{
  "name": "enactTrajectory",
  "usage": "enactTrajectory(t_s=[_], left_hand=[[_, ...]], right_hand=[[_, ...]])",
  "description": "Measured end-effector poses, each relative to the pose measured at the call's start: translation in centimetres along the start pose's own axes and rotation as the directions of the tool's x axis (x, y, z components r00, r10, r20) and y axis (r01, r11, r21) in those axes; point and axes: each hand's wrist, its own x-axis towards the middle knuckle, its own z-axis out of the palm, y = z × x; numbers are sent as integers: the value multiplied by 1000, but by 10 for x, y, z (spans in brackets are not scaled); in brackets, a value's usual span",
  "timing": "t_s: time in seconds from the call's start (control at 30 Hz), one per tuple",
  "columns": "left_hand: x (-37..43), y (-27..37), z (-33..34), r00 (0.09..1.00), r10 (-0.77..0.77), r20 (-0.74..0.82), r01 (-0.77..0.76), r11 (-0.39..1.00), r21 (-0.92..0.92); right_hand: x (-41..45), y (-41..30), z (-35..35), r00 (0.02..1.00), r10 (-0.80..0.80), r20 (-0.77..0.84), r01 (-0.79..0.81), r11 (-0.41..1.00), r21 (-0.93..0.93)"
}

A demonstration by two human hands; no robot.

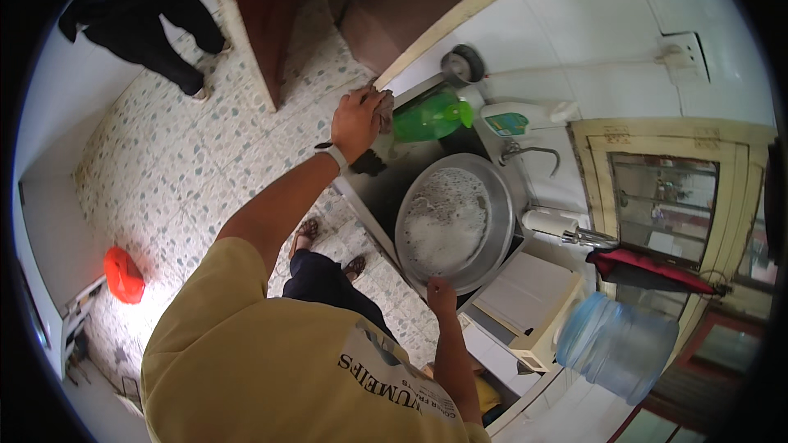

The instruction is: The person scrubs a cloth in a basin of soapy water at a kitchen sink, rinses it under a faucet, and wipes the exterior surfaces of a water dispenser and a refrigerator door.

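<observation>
My left hand, with a watch on its wrist, holds a crumpled brownish cloth at the far corner of the sink counter. Close beside the cloth is a green pump bottle. A large round metal basin rests over the dark sink area, and whitish suds cover the liquid inside it. At the basin's near rim is my right hand, closed on the edge; its fingertips are mostly hidden.
Behind the basin are a curved faucet, a white labelled bottle and a small metal pot. A white box-shaped appliance and a blue water jug stand at right. Another person stands beyond a brown door. A red bag lies at left.
</observation>
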Motion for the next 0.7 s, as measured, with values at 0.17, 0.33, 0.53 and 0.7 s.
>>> enactTrajectory(t_s=[0.17,0.33,0.53,0.7], left_hand=[[33,-2,37,936,66,345,-97,993,74],[0,-14,44,970,81,227,-65,995,-78],[-29,-30,-24,938,134,319,-120,991,-63],[-60,-75,-61,966,28,258,101,877,-470]], right_hand=[[-6,-14,0,999,-1,-49,5,995,99],[-10,-17,-2,996,26,-85,-15,991,133],[11,-24,-2,987,-128,-102,140,982,126],[21,-57,-34,990,-71,-119,100,960,260]])
